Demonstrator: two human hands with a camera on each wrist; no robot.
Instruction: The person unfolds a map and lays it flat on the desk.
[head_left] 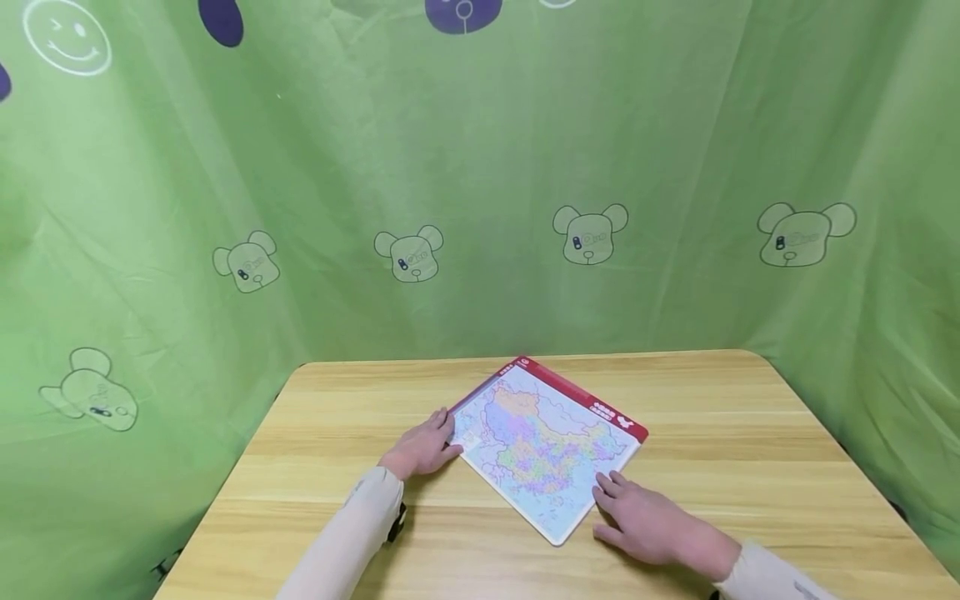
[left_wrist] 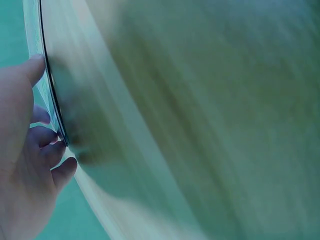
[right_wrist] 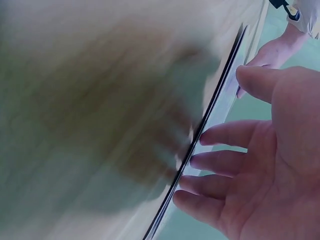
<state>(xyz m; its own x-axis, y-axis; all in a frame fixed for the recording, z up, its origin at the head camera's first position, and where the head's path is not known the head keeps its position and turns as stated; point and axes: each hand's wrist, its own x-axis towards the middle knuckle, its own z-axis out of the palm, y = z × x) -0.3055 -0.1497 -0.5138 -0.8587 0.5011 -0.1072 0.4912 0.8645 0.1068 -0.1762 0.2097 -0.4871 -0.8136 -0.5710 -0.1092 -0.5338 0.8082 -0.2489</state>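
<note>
A flat, square map board [head_left: 536, 450] with a red header strip and rounded corners lies on the wooden table, turned so one corner points towards me. Pastel regions cover its face. At its left corner, my left hand [head_left: 423, 446] touches the edge with extended fingers. My right hand [head_left: 648, 521] is at the lower right edge, fingertips against or very near it, thumb spread apart. The left wrist view has the left hand [left_wrist: 22, 155] beside the board's thin dark edge [left_wrist: 52, 90]. In the right wrist view, the right hand's fingers [right_wrist: 220, 162] are slightly bent along that edge.
The light wood-grain table [head_left: 360, 400] has rounded far corners. Green cloth [head_left: 480, 150] printed with bear heads hangs behind it and on both sides. Pale sleeves [head_left: 352, 533] cover my forearms, with a dark strap [head_left: 397, 523] at the left wrist.
</note>
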